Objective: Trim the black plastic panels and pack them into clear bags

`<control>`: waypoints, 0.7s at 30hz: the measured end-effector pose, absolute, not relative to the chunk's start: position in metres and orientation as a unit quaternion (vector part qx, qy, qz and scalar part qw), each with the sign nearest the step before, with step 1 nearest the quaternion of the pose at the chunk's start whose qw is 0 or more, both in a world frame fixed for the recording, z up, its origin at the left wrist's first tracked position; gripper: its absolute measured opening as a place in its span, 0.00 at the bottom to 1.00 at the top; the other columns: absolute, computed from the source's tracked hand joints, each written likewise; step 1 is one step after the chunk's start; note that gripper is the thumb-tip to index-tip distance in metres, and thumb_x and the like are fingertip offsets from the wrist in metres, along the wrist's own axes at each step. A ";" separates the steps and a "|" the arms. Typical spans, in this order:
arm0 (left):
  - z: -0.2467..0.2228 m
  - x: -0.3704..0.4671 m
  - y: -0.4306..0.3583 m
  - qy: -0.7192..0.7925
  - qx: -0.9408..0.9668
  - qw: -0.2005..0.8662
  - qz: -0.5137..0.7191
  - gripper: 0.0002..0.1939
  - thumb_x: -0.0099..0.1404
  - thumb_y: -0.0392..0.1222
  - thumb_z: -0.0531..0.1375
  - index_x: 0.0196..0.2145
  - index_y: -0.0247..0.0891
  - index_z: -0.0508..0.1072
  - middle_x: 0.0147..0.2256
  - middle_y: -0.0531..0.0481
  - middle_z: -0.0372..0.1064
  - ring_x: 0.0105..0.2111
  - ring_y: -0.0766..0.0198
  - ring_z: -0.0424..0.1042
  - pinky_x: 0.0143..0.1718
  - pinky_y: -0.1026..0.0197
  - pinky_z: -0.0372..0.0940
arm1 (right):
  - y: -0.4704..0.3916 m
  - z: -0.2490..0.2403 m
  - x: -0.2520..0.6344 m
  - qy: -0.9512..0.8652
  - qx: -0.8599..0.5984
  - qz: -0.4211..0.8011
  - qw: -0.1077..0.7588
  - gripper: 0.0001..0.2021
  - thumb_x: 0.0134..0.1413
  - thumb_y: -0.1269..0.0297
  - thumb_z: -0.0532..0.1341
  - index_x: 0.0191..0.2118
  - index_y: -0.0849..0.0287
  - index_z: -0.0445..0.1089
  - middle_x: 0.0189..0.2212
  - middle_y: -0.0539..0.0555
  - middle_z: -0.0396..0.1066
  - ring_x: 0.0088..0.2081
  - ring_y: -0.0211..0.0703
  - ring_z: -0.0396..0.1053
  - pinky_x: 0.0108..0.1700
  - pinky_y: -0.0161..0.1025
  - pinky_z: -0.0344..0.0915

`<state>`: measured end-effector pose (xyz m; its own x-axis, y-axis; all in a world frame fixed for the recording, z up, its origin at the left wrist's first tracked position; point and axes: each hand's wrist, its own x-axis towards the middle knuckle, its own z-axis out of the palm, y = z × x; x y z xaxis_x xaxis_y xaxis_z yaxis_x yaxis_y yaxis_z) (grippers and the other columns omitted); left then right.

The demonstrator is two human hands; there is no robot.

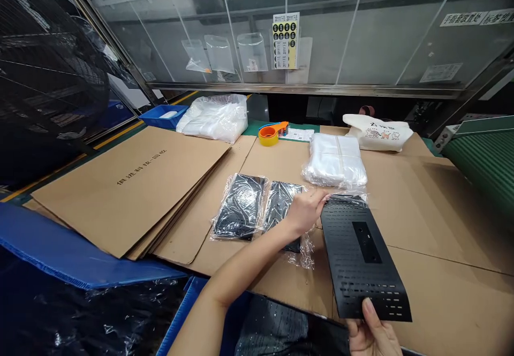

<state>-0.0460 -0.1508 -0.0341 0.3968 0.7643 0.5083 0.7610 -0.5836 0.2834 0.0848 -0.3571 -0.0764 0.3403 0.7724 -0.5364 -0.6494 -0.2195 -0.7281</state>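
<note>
My right hand (375,332) grips the near end of a black slotted panel (341,249), thumb on top and fingers underneath. The panel has a dark recessed rectangle in its face and is held tilted over the table. At its far end, my left hand (308,210) pinches the edge of a clear plastic bag (355,191), and the panel's tip appears to be at or inside the bag's mouth. Just beyond lies a stack of clear bags (335,158). Left of my left wrist are two wrapped black panels (241,206), the second partly hidden by my forearm.
Flat cardboard sheets (132,184) are stacked at the left. A tape dispenser (270,134), a white plastic sack (217,118), a blue tray (163,115) and a white pouch (377,132) stand along the back. Blue bins (80,249) with black wrapped pieces line the near edge.
</note>
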 end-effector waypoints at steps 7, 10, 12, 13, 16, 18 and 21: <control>-0.029 -0.055 -0.159 0.451 0.842 -0.067 0.288 0.15 0.73 0.35 0.47 0.42 0.35 0.73 0.25 0.50 0.73 0.23 0.66 0.71 0.20 0.66 0.54 | -0.347 -0.077 0.123 -0.026 -0.524 0.639 0.563 0.16 0.31 0.64 0.79 0.27 0.60 0.74 0.29 0.52 0.76 0.24 0.40 0.72 0.28 0.32 0.75; -0.031 -0.051 -0.162 0.432 0.853 -0.098 0.275 0.12 0.69 0.31 0.49 0.41 0.35 0.72 0.22 0.52 0.70 0.20 0.68 0.69 0.18 0.66 0.51 | -0.345 -0.076 0.120 -0.011 -0.518 0.623 0.586 0.18 0.30 0.64 0.79 0.31 0.58 0.76 0.32 0.51 0.77 0.30 0.43 0.75 0.29 0.31 0.75; -0.033 -0.047 -0.165 0.418 0.860 -0.122 0.265 0.13 0.65 0.27 0.50 0.39 0.33 0.72 0.19 0.54 0.66 0.17 0.68 0.66 0.16 0.66 0.48 | -0.344 -0.078 0.114 -0.021 -0.515 0.617 0.595 0.18 0.31 0.63 0.79 0.31 0.59 0.76 0.30 0.51 0.76 0.31 0.42 0.75 0.34 0.31 0.75; -0.034 -0.044 -0.168 0.410 0.863 -0.135 0.262 0.13 0.63 0.26 0.50 0.39 0.32 0.73 0.17 0.54 0.65 0.16 0.68 0.65 0.15 0.66 0.47 | -0.344 -0.079 0.111 -0.031 -0.517 0.614 0.595 0.16 0.32 0.63 0.79 0.29 0.59 0.76 0.29 0.51 0.76 0.30 0.41 0.75 0.36 0.31 0.76; -0.034 -0.037 -0.179 0.373 0.877 -0.164 0.256 0.14 0.62 0.27 0.50 0.41 0.29 0.73 0.16 0.54 0.63 0.15 0.67 0.64 0.14 0.66 0.47 | -0.343 -0.078 0.103 -0.051 -0.525 0.597 0.604 0.14 0.35 0.62 0.78 0.28 0.60 0.76 0.29 0.52 0.76 0.30 0.43 0.75 0.37 0.33 0.76; -0.032 -0.031 -0.189 0.332 0.883 -0.190 0.273 0.14 0.64 0.28 0.50 0.43 0.28 0.73 0.16 0.54 0.62 0.14 0.67 0.64 0.14 0.65 0.48 | -0.342 -0.075 0.098 -0.037 -0.522 0.583 0.622 0.16 0.33 0.62 0.78 0.30 0.59 0.76 0.31 0.52 0.76 0.32 0.44 0.75 0.35 0.33 0.76; -0.028 -0.021 -0.204 0.277 0.882 -0.234 0.302 0.14 0.66 0.30 0.50 0.42 0.26 0.74 0.15 0.55 0.59 0.13 0.69 0.61 0.14 0.65 0.49 | -0.342 -0.072 0.095 -0.030 -0.533 0.562 0.632 0.19 0.28 0.59 0.79 0.30 0.58 0.76 0.30 0.51 0.76 0.33 0.45 0.75 0.34 0.35 0.76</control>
